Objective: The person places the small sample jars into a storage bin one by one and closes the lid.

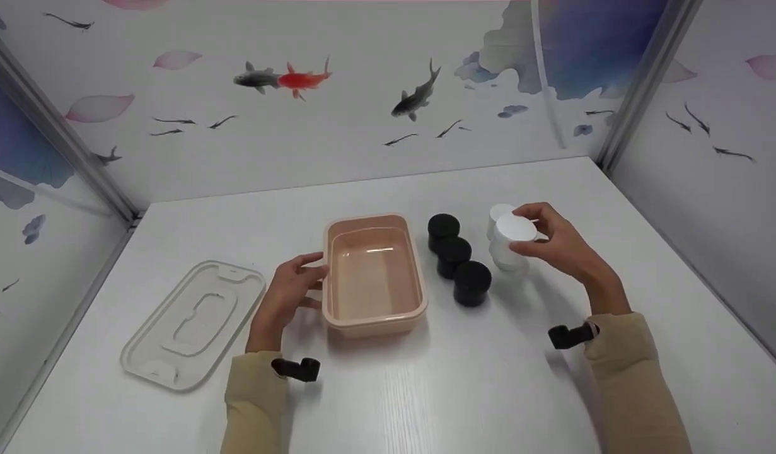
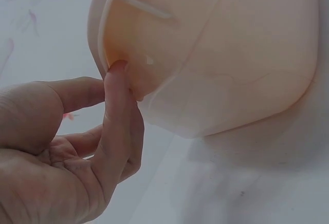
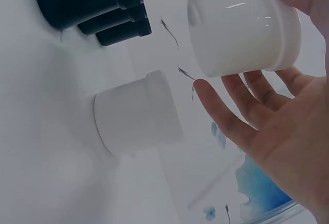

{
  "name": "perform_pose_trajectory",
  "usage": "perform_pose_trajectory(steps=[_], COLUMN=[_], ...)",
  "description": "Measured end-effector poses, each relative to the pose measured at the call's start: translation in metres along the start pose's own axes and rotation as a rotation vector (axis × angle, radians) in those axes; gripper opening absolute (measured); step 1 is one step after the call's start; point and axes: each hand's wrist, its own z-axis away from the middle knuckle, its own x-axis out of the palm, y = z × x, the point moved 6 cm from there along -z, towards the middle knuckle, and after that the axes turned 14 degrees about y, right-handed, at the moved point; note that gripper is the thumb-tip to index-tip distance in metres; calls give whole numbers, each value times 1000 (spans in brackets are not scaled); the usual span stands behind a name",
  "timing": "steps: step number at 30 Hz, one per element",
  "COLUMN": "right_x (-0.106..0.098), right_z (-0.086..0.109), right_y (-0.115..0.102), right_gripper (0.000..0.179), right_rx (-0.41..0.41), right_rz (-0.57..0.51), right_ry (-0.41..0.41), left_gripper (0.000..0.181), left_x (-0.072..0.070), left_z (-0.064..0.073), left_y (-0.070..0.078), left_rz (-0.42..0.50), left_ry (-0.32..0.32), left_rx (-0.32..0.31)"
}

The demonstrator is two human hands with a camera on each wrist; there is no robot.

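My right hand (image 1: 555, 243) grips a white lidded jar (image 3: 241, 31) by its lid end. In the right wrist view this jar is off the table, tilted. A second white jar (image 3: 136, 113) stands on the table, mostly hidden behind the held one in the head view. At the left side of an open pink plastic box (image 1: 375, 325), my left hand (image 1: 291, 290) pinches the rim, as the left wrist view shows. The inside of the box looks bare. Three black-lidded jars (image 1: 472, 277) stand in a slanting row between the box and the white jars.
A pale, rounded rectangular lid (image 1: 198, 328) lies flat on the white table (image 1: 388, 391), left of my left hand. Printed panels (image 1: 337, 145) with fish and petals rise behind the table and on both sides, joined by metal corner posts (image 1: 652, 69).
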Motion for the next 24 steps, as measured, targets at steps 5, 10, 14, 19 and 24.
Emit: perform_pose_trajectory(steps=[5,10,14,19,24], right_x=[9,21,30,43,59], right_z=[-1,-1,-2,0,0], right_y=[-11,-18,-26,-34,-43], right_gripper=[57,57,57,58,64], right_rx=[-27,-42,-49,-37,-7], right_rz=[-51,-99,-123,-123,-102], right_ry=[65,104,120,120,91], left_gripper=[50,49,50,50,50], left_x=[0,0,0,-1,0], left_z=[-1,-1,-1,-1,0], left_y=[1,0,0,-1,-2], left_rz=[4,-3,-1,-4,6], left_ry=[1,-1,-3,-4,-8], left_rx=[4,-5,-6,-10,-11])
